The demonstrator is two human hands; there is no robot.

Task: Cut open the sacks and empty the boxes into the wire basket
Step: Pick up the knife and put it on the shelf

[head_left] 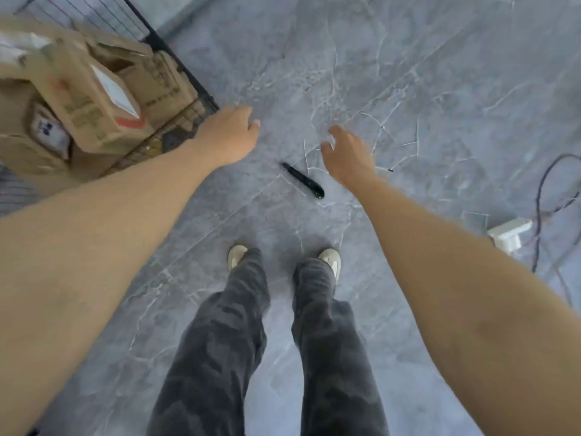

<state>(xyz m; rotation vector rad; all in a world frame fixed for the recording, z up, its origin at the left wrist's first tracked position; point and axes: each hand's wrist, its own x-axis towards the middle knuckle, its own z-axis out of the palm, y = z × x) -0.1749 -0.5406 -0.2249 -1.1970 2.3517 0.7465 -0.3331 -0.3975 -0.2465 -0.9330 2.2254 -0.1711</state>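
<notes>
A black wire basket [176, 55] stands at the upper left, filled with several brown cardboard boxes [94, 102]. A black utility knife [303, 180] lies on the grey marble floor between my hands. My left hand [231, 133] hovers beside the basket's near corner, fingers curled loosely, holding nothing. My right hand [345, 155] is stretched out just right of the knife, fingers apart and empty, not touching it. No sack is in view.
My two legs in dark camouflage trousers and pale shoes [237, 254] stand below the knife. A white power strip [509, 234] with dark cables [540, 196] lies on the floor at the right edge.
</notes>
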